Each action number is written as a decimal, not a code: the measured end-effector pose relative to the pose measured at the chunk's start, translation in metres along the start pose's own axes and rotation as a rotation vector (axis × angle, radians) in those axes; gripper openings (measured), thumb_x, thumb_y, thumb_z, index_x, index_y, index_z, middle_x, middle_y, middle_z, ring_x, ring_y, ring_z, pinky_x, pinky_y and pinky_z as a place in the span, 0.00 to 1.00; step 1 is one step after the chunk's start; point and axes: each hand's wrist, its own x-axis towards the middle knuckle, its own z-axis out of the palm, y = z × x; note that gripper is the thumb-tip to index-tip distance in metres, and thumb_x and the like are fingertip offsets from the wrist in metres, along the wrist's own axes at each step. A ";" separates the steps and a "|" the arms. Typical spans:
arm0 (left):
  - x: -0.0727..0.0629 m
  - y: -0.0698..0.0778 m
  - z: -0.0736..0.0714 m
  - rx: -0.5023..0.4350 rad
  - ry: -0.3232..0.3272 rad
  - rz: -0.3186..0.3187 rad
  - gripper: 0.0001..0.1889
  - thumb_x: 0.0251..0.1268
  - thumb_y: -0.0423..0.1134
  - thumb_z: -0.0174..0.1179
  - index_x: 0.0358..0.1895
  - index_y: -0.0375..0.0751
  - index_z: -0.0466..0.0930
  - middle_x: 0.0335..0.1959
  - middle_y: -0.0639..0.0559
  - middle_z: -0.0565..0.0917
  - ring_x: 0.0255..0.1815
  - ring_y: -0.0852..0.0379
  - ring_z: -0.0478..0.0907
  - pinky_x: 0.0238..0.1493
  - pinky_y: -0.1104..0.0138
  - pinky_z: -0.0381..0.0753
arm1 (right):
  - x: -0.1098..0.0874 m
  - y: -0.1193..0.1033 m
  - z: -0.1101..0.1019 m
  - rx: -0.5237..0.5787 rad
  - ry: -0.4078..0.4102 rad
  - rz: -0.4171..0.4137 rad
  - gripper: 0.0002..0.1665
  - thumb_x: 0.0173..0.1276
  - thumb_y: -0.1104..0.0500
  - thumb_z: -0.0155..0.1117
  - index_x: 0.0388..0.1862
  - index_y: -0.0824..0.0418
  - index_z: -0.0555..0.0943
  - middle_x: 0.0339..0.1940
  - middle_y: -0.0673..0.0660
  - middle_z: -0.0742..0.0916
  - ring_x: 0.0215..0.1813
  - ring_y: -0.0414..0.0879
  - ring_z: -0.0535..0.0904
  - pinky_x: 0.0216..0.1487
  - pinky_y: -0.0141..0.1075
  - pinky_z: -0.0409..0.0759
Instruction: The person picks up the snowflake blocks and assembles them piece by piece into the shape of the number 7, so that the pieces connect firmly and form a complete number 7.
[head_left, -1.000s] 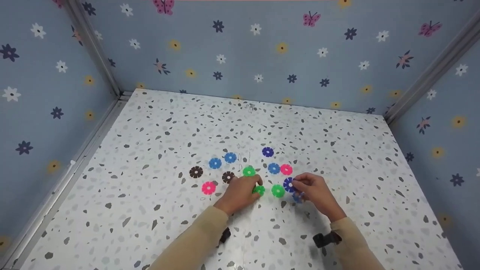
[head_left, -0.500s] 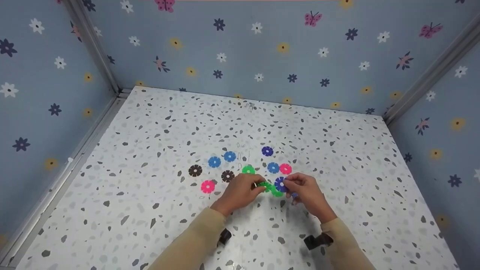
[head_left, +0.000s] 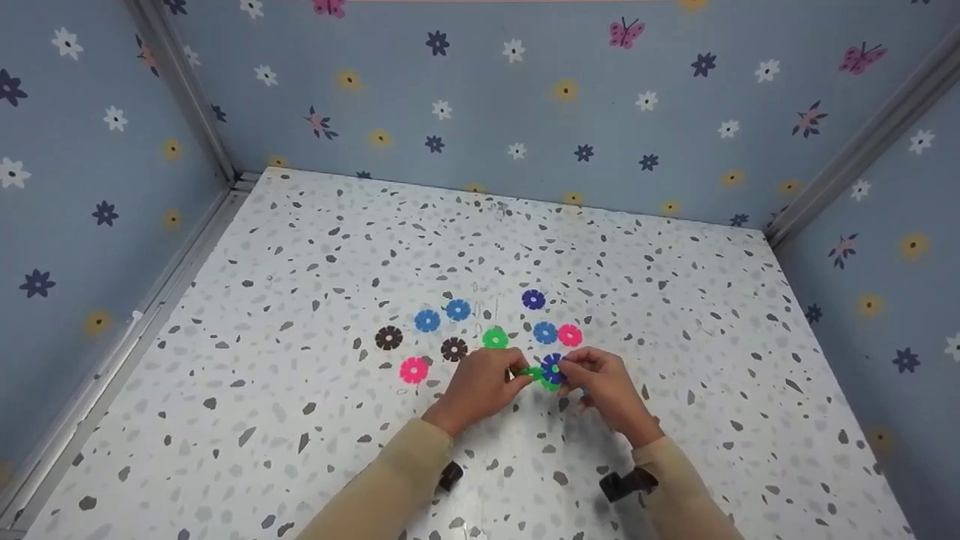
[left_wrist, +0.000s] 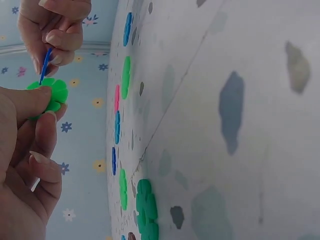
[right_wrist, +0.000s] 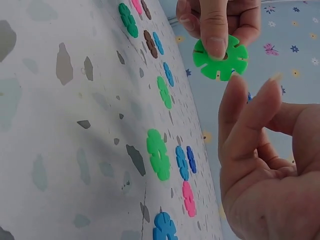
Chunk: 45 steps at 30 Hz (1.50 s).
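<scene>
My left hand [head_left: 482, 381] pinches a green slotted flower disc [right_wrist: 236, 65] between thumb and fingers, above the table. Opposite it, my right hand [head_left: 606, 384] pinches a dark blue slotted disc [head_left: 551, 368] by its edge. In the left wrist view the blue disc [left_wrist: 45, 66] stands edge-on against the rim of the green disc [left_wrist: 59, 94], roughly crosswise; how deep their slots engage cannot be told. Below the hands lies another green disc [right_wrist: 158, 154], partly covered in the head view. In the right wrist view, my right fingers hide most of the blue disc.
Loose discs lie on the speckled table [head_left: 360, 240]: pink [head_left: 414, 370], dark brown [head_left: 388, 338], light blue [head_left: 427, 321], dark blue [head_left: 533, 299] and green [head_left: 495, 338]. A darker green disc [left_wrist: 145, 210] lies near my left hand. Flower-patterned walls [head_left: 480, 97] enclose the table's back and sides.
My right hand has moved left, carrying the dark blue disc up to the green one. My left hand has shifted slightly right and tilted the green disc flatter. The loose discs stay put.
</scene>
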 end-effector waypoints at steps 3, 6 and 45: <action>-0.003 0.000 0.001 0.037 0.021 0.042 0.05 0.62 0.37 0.69 0.32 0.44 0.82 0.27 0.56 0.84 0.25 0.64 0.76 0.29 0.73 0.75 | -0.001 0.001 0.003 -0.003 -0.001 0.010 0.10 0.69 0.58 0.66 0.42 0.65 0.79 0.31 0.60 0.86 0.28 0.49 0.82 0.19 0.32 0.72; -0.004 0.000 0.001 0.081 0.065 0.109 0.05 0.62 0.35 0.69 0.30 0.43 0.82 0.26 0.55 0.83 0.24 0.63 0.76 0.28 0.72 0.75 | -0.002 -0.001 0.004 0.018 -0.004 0.010 0.09 0.69 0.59 0.66 0.41 0.66 0.80 0.30 0.60 0.85 0.26 0.47 0.80 0.18 0.31 0.69; -0.001 0.008 -0.002 0.022 0.167 0.251 0.06 0.58 0.27 0.66 0.27 0.40 0.81 0.21 0.54 0.81 0.20 0.63 0.74 0.26 0.78 0.72 | -0.005 -0.033 0.013 -0.038 0.032 -0.043 0.05 0.69 0.64 0.65 0.35 0.65 0.79 0.27 0.58 0.82 0.19 0.45 0.67 0.18 0.31 0.63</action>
